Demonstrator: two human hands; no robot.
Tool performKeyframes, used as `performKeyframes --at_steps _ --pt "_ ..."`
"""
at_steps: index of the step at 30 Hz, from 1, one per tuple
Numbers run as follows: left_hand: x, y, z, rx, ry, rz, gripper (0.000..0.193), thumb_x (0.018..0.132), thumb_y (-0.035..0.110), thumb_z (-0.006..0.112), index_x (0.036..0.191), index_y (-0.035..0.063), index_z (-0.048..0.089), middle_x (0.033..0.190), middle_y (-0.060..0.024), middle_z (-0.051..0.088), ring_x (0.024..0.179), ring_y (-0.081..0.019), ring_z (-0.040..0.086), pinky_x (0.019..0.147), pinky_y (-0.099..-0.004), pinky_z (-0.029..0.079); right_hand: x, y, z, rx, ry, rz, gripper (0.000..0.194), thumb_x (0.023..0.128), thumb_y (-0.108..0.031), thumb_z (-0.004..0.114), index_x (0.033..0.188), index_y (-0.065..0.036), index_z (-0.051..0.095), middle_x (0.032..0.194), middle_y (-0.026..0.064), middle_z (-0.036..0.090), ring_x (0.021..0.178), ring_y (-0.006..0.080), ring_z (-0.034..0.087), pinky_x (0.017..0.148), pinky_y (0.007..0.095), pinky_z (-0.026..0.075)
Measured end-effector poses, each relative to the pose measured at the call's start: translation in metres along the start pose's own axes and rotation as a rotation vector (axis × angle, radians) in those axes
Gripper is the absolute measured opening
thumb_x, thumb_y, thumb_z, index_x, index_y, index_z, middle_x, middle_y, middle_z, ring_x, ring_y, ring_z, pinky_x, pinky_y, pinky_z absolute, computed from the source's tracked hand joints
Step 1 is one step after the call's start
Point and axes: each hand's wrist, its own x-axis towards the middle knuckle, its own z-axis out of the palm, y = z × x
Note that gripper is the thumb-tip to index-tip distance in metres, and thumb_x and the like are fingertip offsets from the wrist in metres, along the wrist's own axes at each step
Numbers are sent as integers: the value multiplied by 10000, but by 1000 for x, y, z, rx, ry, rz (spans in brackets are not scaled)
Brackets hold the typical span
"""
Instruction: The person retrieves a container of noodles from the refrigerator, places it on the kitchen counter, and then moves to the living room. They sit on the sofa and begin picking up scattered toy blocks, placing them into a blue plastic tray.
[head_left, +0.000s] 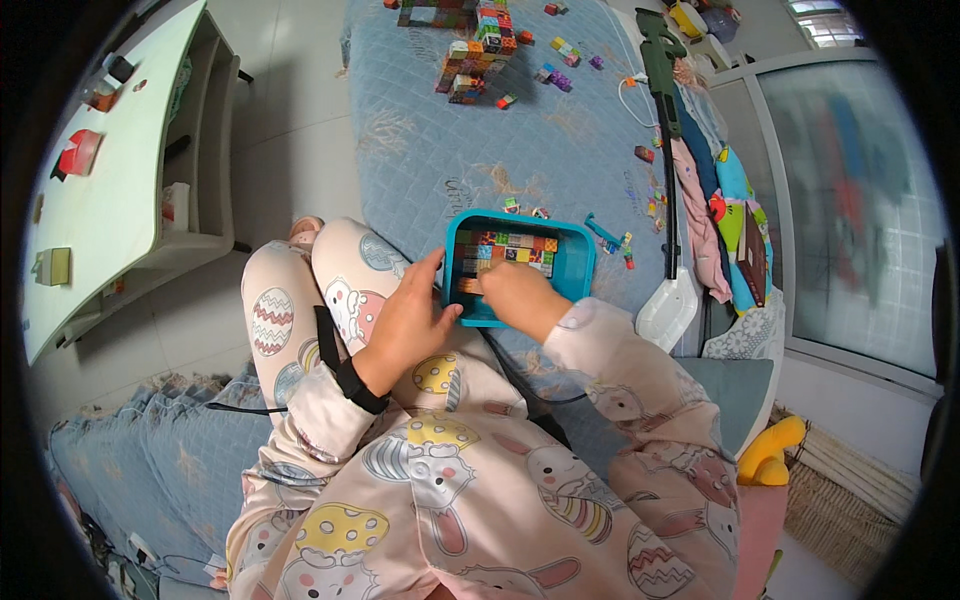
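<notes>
A teal plastic box (577, 262) stands on the quilted bed cover in front of me. Inside it, several rows of small patterned cubes (517, 241) are packed against the far and left sides. My left hand (409, 315) holds the box at its left side, with the thumb at the near-left corner and the fingers along the wall. Reaching in over the near rim, my right hand (521, 292) is curled down onto the cubes near the box's left end. Its fingertips are partly hidden, so whether a cube is between them is unclear.
A structure of patterned cubes (476, 60) rises from the blue bed cover (420, 150), with loose cubes (559, 79) nearby. Right of the box lie a small teal piece (602, 231), a toy rifle (664, 97) and a white tray (667, 311). A white table (127, 150) stands left.
</notes>
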Motion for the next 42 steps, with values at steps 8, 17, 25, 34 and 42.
performKeyframes --at_steps 8,17,25,34,42 --pt "-1 -2 0 -1 2 1 723 785 23 706 1415 18 350 1182 -195 552 848 -270 629 735 -339 531 20 -8 12 -172 196 -20 177 744 -105 668 883 0 633 950 181 639 830 323 678 663 392 565" --pt "0 -7 3 -105 -23 -47 713 777 36 697 1405 28 359 1172 -228 559 863 -320 608 771 -381 508 6 8 -13 -49 -45 3 217 695 -197 765 807 -31 683 783 152 686 792 319 683 639 402 548" --pt "-1 -9 3 -57 0 6 730 797 -12 681 1431 53 326 1123 -165 595 790 -229 631 674 -324 523 32 -11 0 -197 -42 -14 196 693 -234 745 769 -55 727 764 152 696 753 316 694 614 409 548" --pt "1 1 5 -117 -3 -66 706 781 10 691 1404 33 359 1057 -194 612 733 -285 622 673 -374 506 8 18 -7 -123 -45 135 239 726 -279 759 814 -58 735 798 159 697 761 312 694 646 420 550" --pt "0 2 3 -93 -6 -62 727 781 7 692 1414 33 336 1051 -198 619 688 -270 625 647 -368 507 -5 13 -32 -44 42 166 336 782 -365 726 850 -37 709 795 174 686 778 347 679 663 440 544"
